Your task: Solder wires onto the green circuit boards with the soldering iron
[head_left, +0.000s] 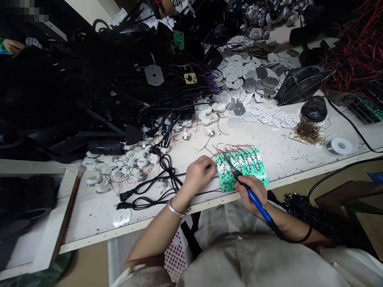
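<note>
The right hand (250,192) grips a blue-handled soldering iron (254,199) like a pen, its fingers clamped around the handle near the shaft, with the tip low over a green circuit board (241,170). This short hold looks sound, since it should keep the tip steady among the crowded red wires (239,150). The board lies flat near the front edge of the bench (92,223), right of centre. The left hand (199,172) sits just beside the board's left edge, its fingers curled together; whether they pinch something small cannot be told. A silver bangle (177,208) circles that wrist. Left of the hands lie black power cords (140,201) with plugs, while pale hexagonal plates (257,113) spread toward the back of the bench. Near its right side sit a spool of solder wire (341,146) and a caged fan (302,85). No brand or writing can be read.
</note>
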The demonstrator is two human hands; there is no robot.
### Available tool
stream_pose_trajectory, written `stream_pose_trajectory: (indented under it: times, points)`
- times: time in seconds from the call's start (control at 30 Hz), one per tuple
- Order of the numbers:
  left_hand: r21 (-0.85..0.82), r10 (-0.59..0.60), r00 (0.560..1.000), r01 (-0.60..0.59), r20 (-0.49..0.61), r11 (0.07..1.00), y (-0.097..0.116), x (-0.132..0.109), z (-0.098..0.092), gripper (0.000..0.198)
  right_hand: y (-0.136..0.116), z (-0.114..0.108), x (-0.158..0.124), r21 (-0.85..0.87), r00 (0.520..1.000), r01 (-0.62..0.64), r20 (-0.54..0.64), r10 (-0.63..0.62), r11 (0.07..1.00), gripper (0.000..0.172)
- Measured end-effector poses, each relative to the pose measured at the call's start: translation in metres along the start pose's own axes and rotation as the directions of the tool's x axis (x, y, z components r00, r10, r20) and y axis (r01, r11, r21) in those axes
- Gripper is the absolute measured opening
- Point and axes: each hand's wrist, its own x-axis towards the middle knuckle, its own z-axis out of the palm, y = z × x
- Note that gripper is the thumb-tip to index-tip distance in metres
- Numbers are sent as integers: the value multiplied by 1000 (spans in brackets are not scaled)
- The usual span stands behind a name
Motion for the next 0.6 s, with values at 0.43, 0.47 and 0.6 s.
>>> stream_pose_trajectory:
  times: [0.43, 0.47, 0.6]
  points:
    - [-16, 0, 1000, 0, -28, 1000, 1, 1, 0, 9, 1, -2, 1, 2, 1000, 3, 21, -3, 1000, 29]
    - [-16, -3, 1000, 2, -30, 1000, 1, 1, -1, 9, 2, -2, 1, 1, 1000, 11, 18, -11, 1000, 30]
    - [-44, 7, 1000, -8, -19, 999, -1, 2, -1, 9, 1, 2, 1, -1, 1000, 12, 3, -12, 1000, 31]
